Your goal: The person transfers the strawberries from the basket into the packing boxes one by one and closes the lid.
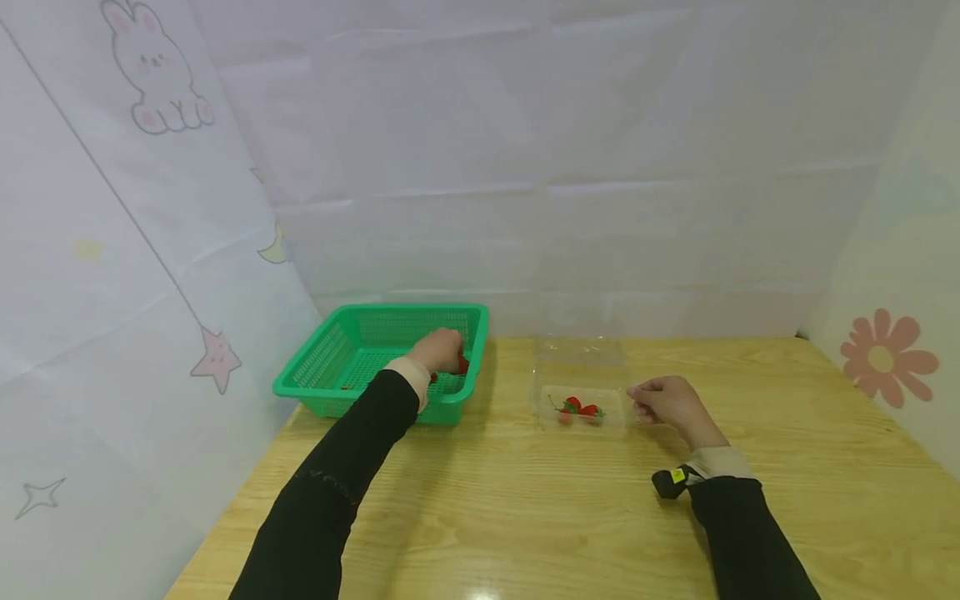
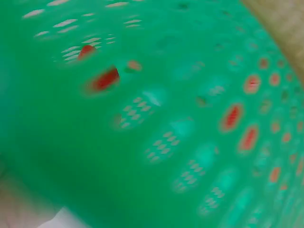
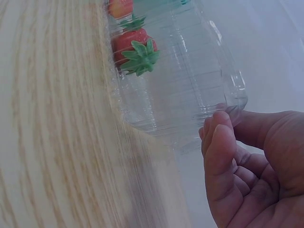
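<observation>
Strawberries (image 1: 590,411) sit in the clear box (image 3: 175,80), right hand (image 1: 670,406) pinching its edge between fingers!
Left hand (image 1: 438,349) reaches inside the green basket (image 1: 412,307), at something red (image 1: 462,364); can't tell whether those fingers grip it.

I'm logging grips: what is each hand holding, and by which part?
Right hand: the clear box, pinched at its right edge. Left hand: something red shows beside it; whether that's held can't be told.
</observation>
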Action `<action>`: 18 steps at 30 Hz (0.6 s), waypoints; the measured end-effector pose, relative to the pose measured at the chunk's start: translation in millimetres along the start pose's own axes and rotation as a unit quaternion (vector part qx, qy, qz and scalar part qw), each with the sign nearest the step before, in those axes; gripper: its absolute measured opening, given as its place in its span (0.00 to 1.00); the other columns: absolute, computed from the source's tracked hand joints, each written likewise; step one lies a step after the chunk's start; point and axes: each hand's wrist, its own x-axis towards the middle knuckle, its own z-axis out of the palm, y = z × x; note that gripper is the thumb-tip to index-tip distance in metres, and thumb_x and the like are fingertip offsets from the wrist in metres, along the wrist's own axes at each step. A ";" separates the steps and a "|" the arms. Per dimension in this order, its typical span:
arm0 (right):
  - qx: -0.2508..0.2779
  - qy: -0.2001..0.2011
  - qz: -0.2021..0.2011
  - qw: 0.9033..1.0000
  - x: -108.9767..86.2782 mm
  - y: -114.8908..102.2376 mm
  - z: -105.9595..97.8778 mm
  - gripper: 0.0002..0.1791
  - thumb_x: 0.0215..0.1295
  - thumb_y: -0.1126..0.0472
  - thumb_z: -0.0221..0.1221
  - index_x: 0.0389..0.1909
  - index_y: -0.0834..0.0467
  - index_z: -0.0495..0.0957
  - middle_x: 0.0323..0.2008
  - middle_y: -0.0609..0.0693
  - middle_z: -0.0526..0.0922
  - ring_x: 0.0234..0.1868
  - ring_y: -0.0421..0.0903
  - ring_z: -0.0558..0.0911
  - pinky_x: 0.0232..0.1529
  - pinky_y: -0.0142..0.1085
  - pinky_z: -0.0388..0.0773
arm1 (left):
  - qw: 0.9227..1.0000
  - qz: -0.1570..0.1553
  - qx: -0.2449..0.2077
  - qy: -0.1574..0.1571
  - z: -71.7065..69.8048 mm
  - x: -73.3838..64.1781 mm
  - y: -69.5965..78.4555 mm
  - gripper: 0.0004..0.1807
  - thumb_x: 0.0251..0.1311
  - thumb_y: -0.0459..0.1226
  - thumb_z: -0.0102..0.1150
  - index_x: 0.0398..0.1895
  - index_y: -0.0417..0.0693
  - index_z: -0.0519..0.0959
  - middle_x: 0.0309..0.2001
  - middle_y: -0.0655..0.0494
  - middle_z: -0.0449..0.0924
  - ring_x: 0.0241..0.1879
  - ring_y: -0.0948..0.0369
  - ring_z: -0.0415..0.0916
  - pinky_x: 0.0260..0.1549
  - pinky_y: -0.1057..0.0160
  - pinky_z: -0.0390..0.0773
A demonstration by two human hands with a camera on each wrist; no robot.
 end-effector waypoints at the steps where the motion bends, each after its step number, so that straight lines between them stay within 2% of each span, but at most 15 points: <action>1: 0.002 -0.001 0.002 1.000 0.2 0.3 -0.3 0.21 0.74 0.59 0.54 0.53 0.75 0.73 0.36 0.63 0.81 0.30 0.46 0.80 0.33 0.40 0.82 | 1.000 0.003 -0.002 0.009 -4.3 -2.6 2.3 0.12 0.61 0.29 0.59 0.21 0.48 0.71 0.20 0.57 0.63 0.21 0.60 0.56 0.23 0.61 0.61; 3: 0.006 -0.004 0.002 1.000 0.6 1.0 -0.5 0.22 0.74 0.59 0.54 0.54 0.76 0.73 0.36 0.63 0.81 0.30 0.46 0.80 0.33 0.40 0.82 | 1.000 0.011 0.006 0.027 -13.0 -8.0 7.8 0.06 0.61 0.29 0.60 0.28 0.45 0.78 0.24 0.56 0.72 0.24 0.60 0.60 0.25 0.62 0.63; 5: 0.009 -0.004 0.002 1.000 0.8 1.5 -0.7 0.22 0.74 0.59 0.54 0.54 0.76 0.73 0.36 0.63 0.81 0.30 0.46 0.80 0.33 0.40 0.82 | 0.999 0.013 0.009 0.041 -21.2 -12.5 13.7 0.05 0.62 0.28 0.58 0.29 0.45 0.79 0.25 0.55 0.74 0.24 0.60 0.62 0.26 0.63 0.65; 7: 0.006 -0.002 0.000 1.000 0.4 1.6 -1.1 0.21 0.74 0.59 0.54 0.53 0.76 0.73 0.36 0.63 0.81 0.31 0.46 0.81 0.33 0.39 0.82 | 0.998 0.014 0.012 0.053 -28.5 -15.5 19.7 0.09 0.62 0.27 0.56 0.25 0.46 0.76 0.23 0.57 0.69 0.23 0.60 0.60 0.25 0.64 0.63; 10: 0.001 0.001 -0.001 1.000 0.0 1.1 -2.4 0.21 0.74 0.59 0.54 0.53 0.76 0.73 0.35 0.62 0.81 0.30 0.46 0.80 0.32 0.39 0.82 | 0.997 0.026 0.011 0.075 -37.1 -19.7 29.7 0.11 0.62 0.27 0.56 0.23 0.46 0.72 0.23 0.57 0.65 0.24 0.60 0.59 0.26 0.63 0.62; 12: -0.003 0.003 -0.001 1.000 -0.6 0.5 -3.1 0.21 0.74 0.59 0.54 0.52 0.76 0.73 0.35 0.62 0.81 0.29 0.45 0.80 0.32 0.39 0.82 | 0.996 0.038 0.011 0.085 -40.5 -22.0 38.2 0.08 0.62 0.28 0.56 0.25 0.46 0.75 0.25 0.56 0.70 0.25 0.59 0.62 0.28 0.64 0.64; 14: -0.005 0.004 -0.001 1.000 -1.0 0.1 -3.8 0.20 0.74 0.60 0.54 0.52 0.76 0.73 0.34 0.61 0.81 0.29 0.45 0.80 0.32 0.39 0.82 | 0.994 0.053 0.014 0.090 -42.3 -24.3 48.7 0.02 0.63 0.30 0.58 0.33 0.44 0.80 0.32 0.54 0.76 0.29 0.59 0.67 0.30 0.64 0.68; 15: -0.007 0.004 -0.002 1.000 -1.3 0.0 -4.1 0.20 0.74 0.60 0.53 0.52 0.76 0.73 0.34 0.61 0.81 0.29 0.45 0.80 0.32 0.39 0.82 | 0.995 0.059 0.006 0.086 -42.3 -25.2 54.3 0.02 0.64 0.31 0.58 0.37 0.42 0.80 0.35 0.52 0.77 0.29 0.58 0.70 0.30 0.64 0.71; 18: -0.009 0.005 0.000 1.000 -2.0 0.6 -5.2 0.20 0.74 0.60 0.54 0.52 0.76 0.74 0.33 0.61 0.81 0.28 0.44 0.80 0.32 0.40 0.82 | 0.994 0.080 -0.002 0.076 -40.4 -26.6 74.5 0.10 0.65 0.33 0.60 0.48 0.42 0.79 0.44 0.49 0.79 0.35 0.57 0.75 0.34 0.63 0.76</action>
